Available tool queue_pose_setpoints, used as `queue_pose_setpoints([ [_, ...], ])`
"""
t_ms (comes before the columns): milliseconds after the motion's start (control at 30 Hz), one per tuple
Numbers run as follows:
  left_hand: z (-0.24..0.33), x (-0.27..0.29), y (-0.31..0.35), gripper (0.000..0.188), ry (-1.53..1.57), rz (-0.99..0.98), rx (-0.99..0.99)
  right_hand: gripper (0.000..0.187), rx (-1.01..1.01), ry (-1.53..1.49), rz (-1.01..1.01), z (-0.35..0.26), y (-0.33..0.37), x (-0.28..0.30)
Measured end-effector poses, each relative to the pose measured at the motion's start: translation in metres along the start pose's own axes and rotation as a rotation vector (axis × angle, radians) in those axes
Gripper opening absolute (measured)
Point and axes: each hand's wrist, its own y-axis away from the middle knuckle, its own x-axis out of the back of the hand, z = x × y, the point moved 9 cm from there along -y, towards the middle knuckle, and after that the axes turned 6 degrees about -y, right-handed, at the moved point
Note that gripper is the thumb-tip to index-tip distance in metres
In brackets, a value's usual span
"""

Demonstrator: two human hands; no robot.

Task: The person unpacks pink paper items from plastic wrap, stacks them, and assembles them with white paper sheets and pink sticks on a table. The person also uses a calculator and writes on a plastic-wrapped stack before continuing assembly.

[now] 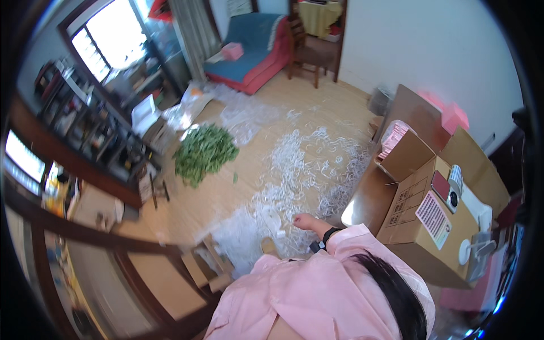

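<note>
Room: daylight comes through a window (116, 34) at the upper left of the frame, above cluttered dark shelves (79, 107).
Floor: pale wood (218, 204) runs across the middle of the frame.
White strips: thin, curly white strips (289, 164) lie scattered from the centre down to the lower middle, loose and tangled.
Right hand: at the lower centre, the right hand (305, 221) reaches out over the strips nearest the person; its fingers look curled in, but from where I stand I cannot tell whether they hold anything.
Wrist: a black band (330, 233) sits below a pink sleeve (352, 241).
Left hand: out of my sight, so I cannot tell how its fingers are set.
Plastic: crumpled clear sheeting (238, 235) lies left of the right hand.
Greens: a heap of green leaves (205, 153) lies left of centre.
Carton: at the right of the frame, a big cardboard box (408, 235) stands with flaps up, a printed sheet (434, 220) on it.
Couch: a blue and red couch (249, 42) at the upper centre bears a pink box (232, 51).
</note>
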Motion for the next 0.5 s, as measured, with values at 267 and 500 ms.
queue_pose_setpoints([
  [267, 0.457, 0.029, -0.073, 0.023, -0.218, 0.008, -0.445, 0.024, 0.415, 0.388, 0.804, -0.182, -0.027, 0.414],
  [500, 0.790, -0.103, -0.064, 0.022, -0.373, -0.062, -0.775, 0.023, -0.315, 0.715, 1.368, -0.380, 0.024, 0.727],
])
